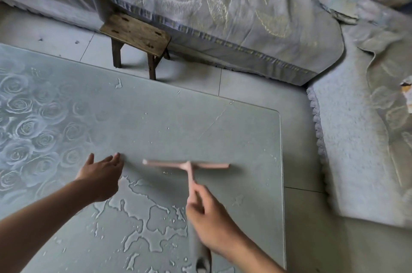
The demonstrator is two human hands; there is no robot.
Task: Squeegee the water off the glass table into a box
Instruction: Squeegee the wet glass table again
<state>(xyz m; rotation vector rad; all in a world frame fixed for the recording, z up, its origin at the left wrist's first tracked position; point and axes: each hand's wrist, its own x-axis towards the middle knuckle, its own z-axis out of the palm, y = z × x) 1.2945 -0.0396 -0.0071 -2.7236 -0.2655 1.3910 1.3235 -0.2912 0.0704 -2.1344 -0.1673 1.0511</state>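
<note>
Left hand [101, 175]: we read it as open, fingers straight and together, thumb splayed out to the side, palm down. It holds nothing. It sits low over the glass table [156, 121], just left of the blade; we can't tell whether the fingertips actually touch the glass.

Right hand [211, 219]: fingers curled round the handle of the pink squeegee [186, 165], gripped partway down the stem. The hand and tool are motion-blurred, so the exact finger placement is unclear.

The squeegee is T-shaped, with the blade lying crosswise on the glass, about level with the left fingertips and near the table's right side. The handle runs back toward the person under the right hand (a blurred dark end shows near the bottom edge of the view).

Water [156, 221]: an irregular puddle with scattered drops on the near side of the blade, between the two forearms. We see a few stray drops beyond the blade too.

The hands are apart, with the blade's left end between them.

The table's left part has a rose pattern. Beyond it a small wooden stool [136, 35] stands on the tiled floor [245, 89] against a cloth-covered sofa [223, 5].
</note>
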